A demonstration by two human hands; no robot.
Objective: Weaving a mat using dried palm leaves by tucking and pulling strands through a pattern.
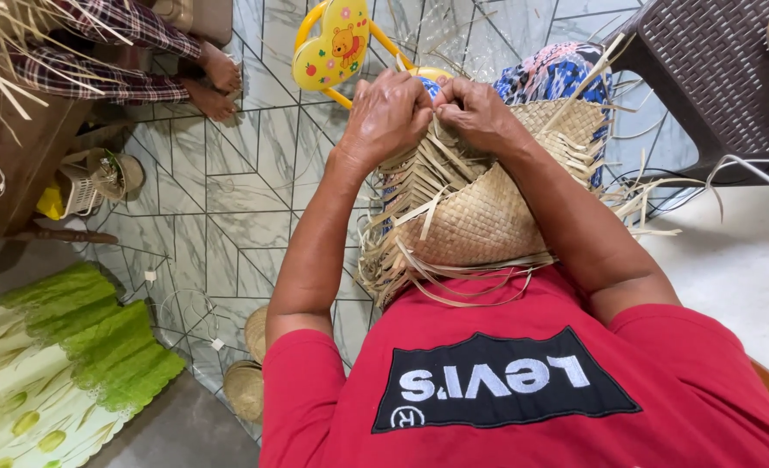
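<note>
A half-woven basket of pale tan straw strips point(480, 217) rests in the person's lap, against the red shirt point(523, 381), its open edge turned away toward the grey marble-patterned floor tiles point(228, 208). The near side and the rounded body show a tight, even diagonal weave, so the bulk of the plaiting looks done. What seems left is the edge: loose strip ends point(402, 260) stick out along the left side and hang below the body, and more stray ends point(636, 199) fan out on the right, none tucked or trimmed.

Both hands meet at the far top edge. The left hand point(389, 113) is curled closed, fingers pinching strips at the rim; the right hand point(480, 113) is likewise closed on strips just beside it, knuckles almost touching the left. Exactly which strips each pinches is hidden by the fingers.

Beyond the basket stands a small yellow plastic child's chair point(332, 43). Another person's bare feet point(215, 82) rest on the tiles at upper left.
</note>
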